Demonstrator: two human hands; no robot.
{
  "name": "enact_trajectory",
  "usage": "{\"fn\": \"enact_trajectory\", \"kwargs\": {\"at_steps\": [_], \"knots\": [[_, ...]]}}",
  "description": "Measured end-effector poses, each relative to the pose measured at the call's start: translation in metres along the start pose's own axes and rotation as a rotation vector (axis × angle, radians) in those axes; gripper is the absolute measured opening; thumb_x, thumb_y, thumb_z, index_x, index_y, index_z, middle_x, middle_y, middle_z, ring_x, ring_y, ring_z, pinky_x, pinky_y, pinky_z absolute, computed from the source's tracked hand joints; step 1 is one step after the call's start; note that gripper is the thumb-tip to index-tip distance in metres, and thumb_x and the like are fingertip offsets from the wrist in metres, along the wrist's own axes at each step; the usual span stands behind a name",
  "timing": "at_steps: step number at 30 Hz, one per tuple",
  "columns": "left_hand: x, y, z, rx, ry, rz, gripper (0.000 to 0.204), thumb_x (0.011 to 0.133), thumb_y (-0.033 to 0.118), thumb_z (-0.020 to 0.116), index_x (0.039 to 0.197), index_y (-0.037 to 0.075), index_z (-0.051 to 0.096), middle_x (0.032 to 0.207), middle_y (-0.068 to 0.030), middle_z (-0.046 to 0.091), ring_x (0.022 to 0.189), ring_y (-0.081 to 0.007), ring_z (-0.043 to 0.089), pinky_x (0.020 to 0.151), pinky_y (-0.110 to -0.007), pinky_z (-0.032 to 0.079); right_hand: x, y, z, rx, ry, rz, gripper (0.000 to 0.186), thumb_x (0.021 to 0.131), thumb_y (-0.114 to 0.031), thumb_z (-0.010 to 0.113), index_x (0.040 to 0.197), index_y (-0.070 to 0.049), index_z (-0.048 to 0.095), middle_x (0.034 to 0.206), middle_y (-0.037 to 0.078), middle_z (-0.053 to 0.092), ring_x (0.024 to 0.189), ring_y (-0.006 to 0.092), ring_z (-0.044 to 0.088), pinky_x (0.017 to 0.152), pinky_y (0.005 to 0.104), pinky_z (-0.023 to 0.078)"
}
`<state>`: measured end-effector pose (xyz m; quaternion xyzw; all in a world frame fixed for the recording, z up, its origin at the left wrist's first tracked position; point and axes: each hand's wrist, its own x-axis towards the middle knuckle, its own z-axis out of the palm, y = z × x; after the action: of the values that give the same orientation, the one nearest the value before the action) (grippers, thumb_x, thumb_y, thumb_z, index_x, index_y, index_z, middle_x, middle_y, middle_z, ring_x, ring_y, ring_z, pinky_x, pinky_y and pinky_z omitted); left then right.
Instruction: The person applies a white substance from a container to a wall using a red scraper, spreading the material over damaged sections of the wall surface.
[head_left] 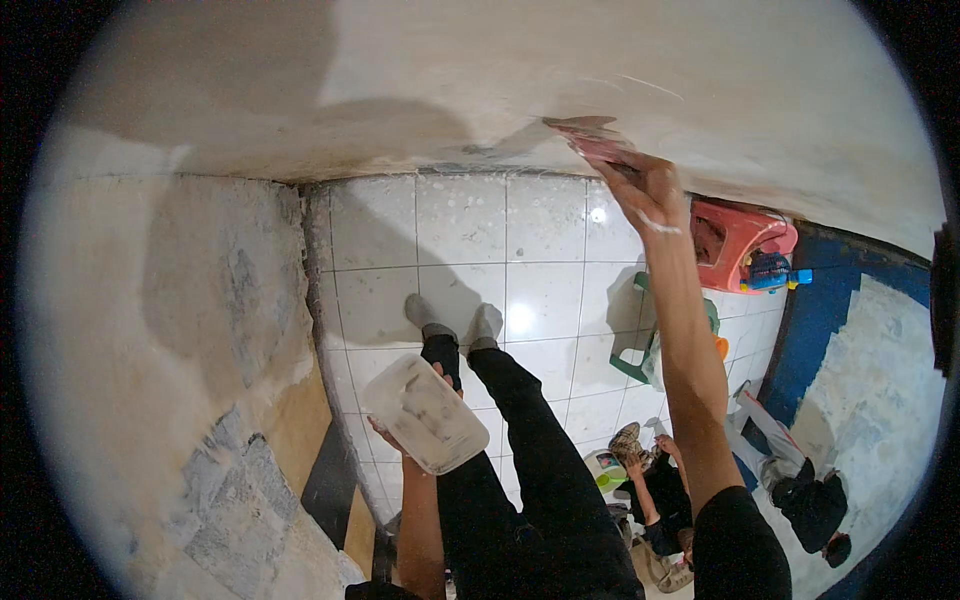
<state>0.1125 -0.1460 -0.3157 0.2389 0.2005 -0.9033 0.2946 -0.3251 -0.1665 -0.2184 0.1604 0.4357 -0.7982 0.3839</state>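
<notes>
My right hand (648, 192) is raised against the pale, patchy wall (450, 90), its fingers closed on a thin reddish scraper (590, 136), blurred, whose dark edge meets the surface. Whitish smears mark the hand. My left hand (390, 432) holds a translucent rectangular plastic container (425, 410) from underneath, with fingertips showing at its far side. Pale residue and darker marks cover the container.
A red plastic stool (735, 235) carries blue bottles (770, 270); a green stool (628, 362) stands nearby on white tiles (460, 220). A seated person (660, 500) and another in black (810, 505) are at lower right. A patched wall (200, 320) borders the left.
</notes>
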Motion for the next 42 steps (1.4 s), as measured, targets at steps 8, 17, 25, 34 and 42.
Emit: {"fn": "enact_trajectory", "kwargs": {"at_steps": [8,17,25,34,42], "knots": [[0.005,-0.001,0.000,0.055,0.003,-0.010,0.109,0.065,0.063,0.074,0.147,0.013,0.023,0.152,-0.0185,0.017,0.137,-0.0376,0.026,0.113,-0.056,0.017,0.014,0.061,-0.066,0.012,-0.125,0.168,0.044,0.089,0.001,0.037,0.132,0.012,0.032,0.133,0.027,0.041,0.121,0.0404,0.046,0.104,0.0510,0.041],[0.010,-0.001,0.010,0.098,0.030,0.000,0.108,0.068,0.068,0.067,0.147,0.012,0.021,0.151,-0.0203,0.021,0.136,-0.0375,0.028,0.112,-0.056,0.020,0.144,0.084,-0.140,-0.247,-0.140,-0.167,0.040,0.091,-0.024,0.053,0.117,0.006,0.051,0.107,0.023,0.061,0.100,0.0386,0.061,0.090,0.0477,0.051],[0.007,-0.007,0.006,0.041,0.010,-0.007,0.108,0.066,0.068,0.068,0.147,0.012,0.023,0.151,-0.0202,0.021,0.135,-0.0381,0.030,0.112,-0.057,0.021,0.084,0.045,-0.071,0.069,-0.052,0.030,0.037,0.094,-0.001,0.024,0.117,0.026,0.035,0.119,0.037,0.046,0.115,0.0456,0.048,0.107,0.0488,0.041],[0.010,-0.013,-0.002,0.083,0.006,-0.046,0.110,0.065,0.070,0.067,0.147,0.012,0.022,0.151,-0.0193,0.019,0.134,-0.0381,0.032,0.112,-0.057,0.021,-0.023,0.017,-0.003,0.017,-0.011,-0.085,0.038,0.085,0.009,0.040,0.121,0.020,0.036,0.123,0.032,0.047,0.116,0.0423,0.049,0.106,0.0508,0.041],[0.010,-0.010,0.002,0.202,-0.052,-0.018,0.105,0.070,0.070,0.062,0.147,0.010,0.023,0.150,-0.0183,0.023,0.135,-0.0378,0.030,0.111,-0.058,0.021,0.076,0.116,-0.122,0.033,-0.217,0.098,0.039,0.091,-0.009,0.044,0.125,0.010,0.041,0.122,0.028,0.051,0.112,0.0409,0.053,0.095,0.0510,0.045]]}}
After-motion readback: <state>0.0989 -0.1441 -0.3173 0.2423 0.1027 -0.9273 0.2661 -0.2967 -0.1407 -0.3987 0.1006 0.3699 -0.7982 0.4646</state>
